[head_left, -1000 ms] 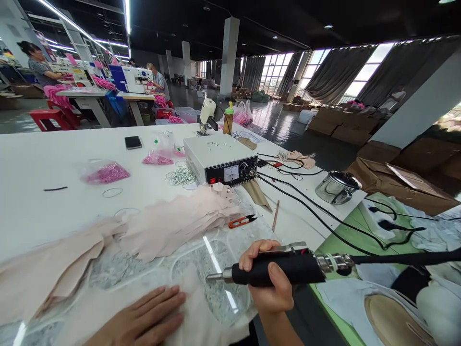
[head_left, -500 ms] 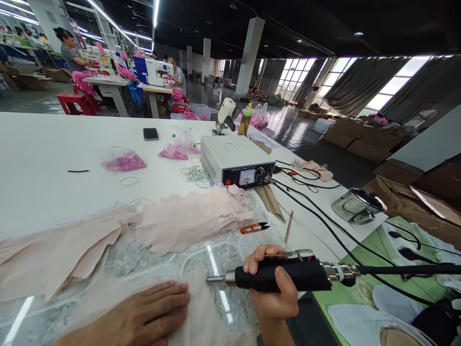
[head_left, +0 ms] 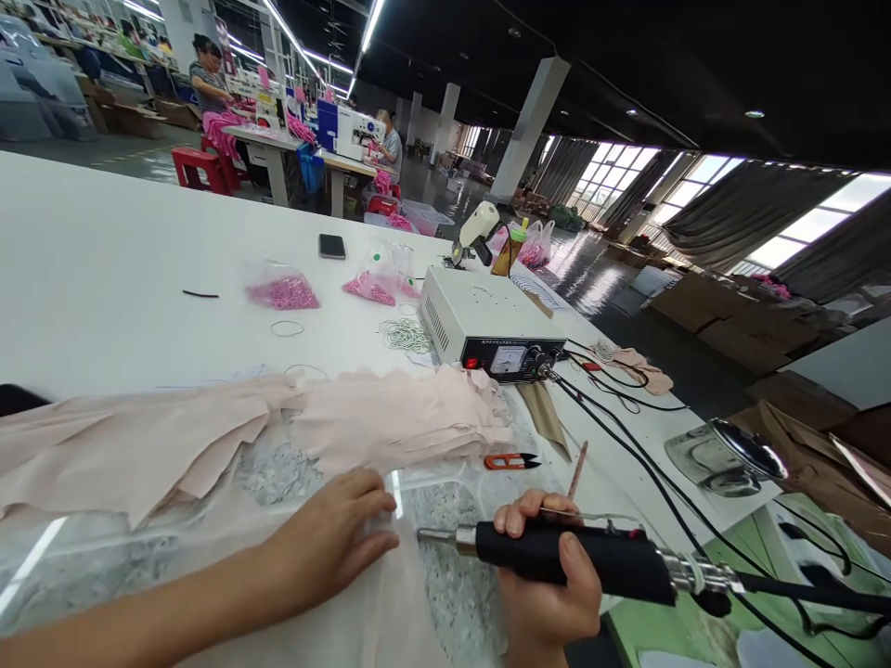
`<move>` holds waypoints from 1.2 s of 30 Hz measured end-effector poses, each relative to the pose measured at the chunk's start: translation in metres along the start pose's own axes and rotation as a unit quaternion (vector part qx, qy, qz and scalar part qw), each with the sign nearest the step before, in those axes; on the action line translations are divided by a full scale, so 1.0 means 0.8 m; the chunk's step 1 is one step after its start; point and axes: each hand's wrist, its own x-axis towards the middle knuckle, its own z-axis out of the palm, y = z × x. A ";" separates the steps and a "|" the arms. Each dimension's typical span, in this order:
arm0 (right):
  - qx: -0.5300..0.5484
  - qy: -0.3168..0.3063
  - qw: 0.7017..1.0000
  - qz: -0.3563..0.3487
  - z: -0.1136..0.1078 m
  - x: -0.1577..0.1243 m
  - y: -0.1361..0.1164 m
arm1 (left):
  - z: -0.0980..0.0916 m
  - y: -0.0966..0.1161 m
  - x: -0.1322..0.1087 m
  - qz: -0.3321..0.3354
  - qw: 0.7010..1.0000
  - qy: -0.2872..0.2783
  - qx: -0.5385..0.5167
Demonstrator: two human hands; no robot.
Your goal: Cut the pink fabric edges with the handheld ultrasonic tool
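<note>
My right hand (head_left: 547,575) is closed around a black handheld tool (head_left: 577,561) with a metal tip pointing left and a cable running off to the right. My left hand (head_left: 334,538) lies flat, fingers stretched out, on pale pink fabric (head_left: 390,612) over a glass sheet (head_left: 432,501) on the white table (head_left: 104,278). The tool's tip hovers just right of my left fingertips. More pink fabric pieces (head_left: 390,417) are heaped just beyond my hands.
A white control box (head_left: 487,325) with dials stands behind the fabric, black cables leading right. Orange snips (head_left: 511,460) and a thin stick (head_left: 577,469) lie near it. Bags of pink parts (head_left: 282,292), rings, a phone (head_left: 332,246) and a metal pot (head_left: 724,459) are around. People sew at far tables.
The view has swung left and downward. My left hand slid forward and up across the fabric toward the tool tip. My right hand keeps its hold on the tool.
</note>
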 end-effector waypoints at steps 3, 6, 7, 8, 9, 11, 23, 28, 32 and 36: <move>-0.004 0.003 1.000 -0.001 0.002 0.000 -0.003 | 0.011 0.004 0.028 -0.036 0.999 -0.013 -0.013; -0.013 0.001 1.000 -0.009 0.005 0.000 -0.006 | 0.015 0.011 0.041 -0.040 0.999 -0.020 -0.031; -0.015 0.001 1.000 -0.011 0.006 -0.001 -0.006 | 0.015 0.013 0.042 -0.038 0.998 -0.019 -0.038; -0.015 0.001 1.000 -0.012 0.006 -0.001 -0.005 | 0.015 0.014 0.042 -0.035 0.998 -0.016 -0.044; -0.015 0.000 1.000 -0.012 0.007 -0.002 -0.005 | 0.015 0.013 0.041 -0.032 0.998 -0.011 -0.048; -0.010 -0.008 1.000 -0.009 0.009 -0.004 -0.003 | 0.014 0.011 0.035 -0.022 0.999 0.008 -0.047; 0.011 -0.039 0.999 0.015 0.016 -0.014 -0.002 | 0.012 -0.007 -0.013 0.169 0.984 0.033 0.048; 0.001 -0.056 0.998 0.023 0.016 -0.016 -0.006 | 0.013 -0.005 -0.012 0.180 0.981 0.016 0.075; -0.004 -0.071 0.997 0.027 0.014 -0.018 -0.009 | 0.017 -0.004 -0.009 0.178 0.982 0.007 0.067; -0.024 -0.075 0.996 0.031 0.010 -0.021 -0.011 | 0.017 -0.002 -0.008 0.160 0.984 -0.006 0.072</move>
